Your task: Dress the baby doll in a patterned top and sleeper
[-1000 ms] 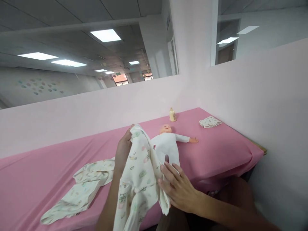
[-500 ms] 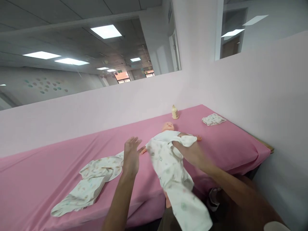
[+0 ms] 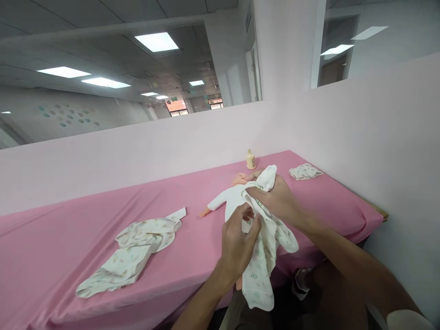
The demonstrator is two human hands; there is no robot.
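A baby doll (image 3: 234,198) in a white long-sleeved top lies on its back on the pink-covered table, one arm stretched to the left. In front of it, a white printed baby romper (image 3: 257,270) hangs with its legs over the table's near edge. My right hand (image 3: 277,197) grips the romper near its top, the cloth bunched between thumb and fingers. Curled at the romper's front opening, my left hand (image 3: 239,238) has its fingertips on the fabric edge. My hands and the romper hide part of the doll's body and its other arm.
A second printed baby garment (image 3: 134,252) lies spread on the pink sheet (image 3: 192,238) to the left. A pale yellow pump bottle (image 3: 250,160) stands near the wall behind the doll. Folded printed cloth (image 3: 305,171) rests at the right back.
My left hand has moved right from beside the doll's arm to the romper. The romper is lifted off the doll's chest, showing its white top; my right hand has raised its upper end.
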